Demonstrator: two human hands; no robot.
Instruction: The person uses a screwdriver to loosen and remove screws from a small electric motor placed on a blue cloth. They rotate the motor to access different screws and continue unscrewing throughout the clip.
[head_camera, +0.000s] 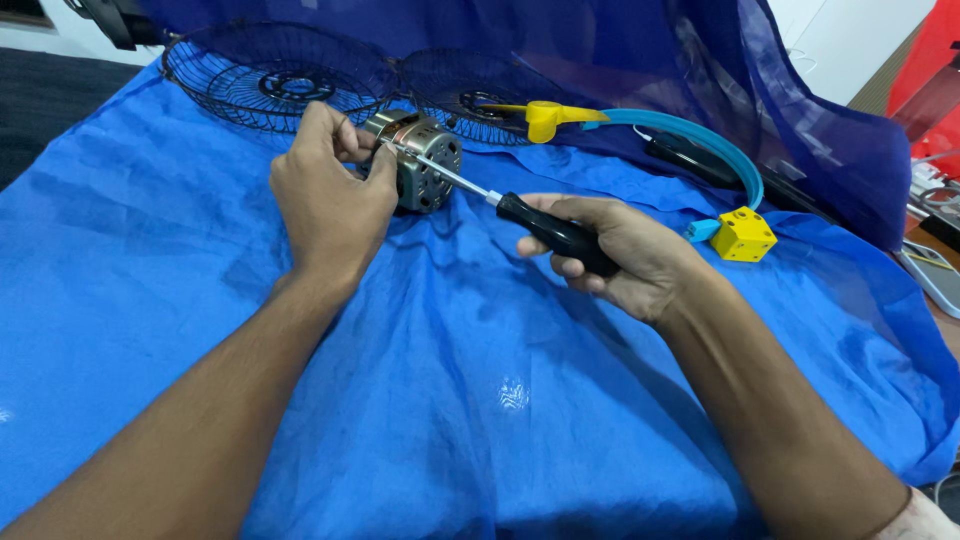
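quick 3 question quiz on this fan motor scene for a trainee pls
1. True or false: the right hand grips the screwdriver by its black handle.
2. What does the left hand steady? A) motor B) fan grille C) yellow block
3. What colour is the cloth under the work?

Key: 1 true; 2 A; 3 blue

Left hand (330, 195) grips fan motor (425, 165); right hand (625, 255) holds screwdriver (520, 212), tip at motor.
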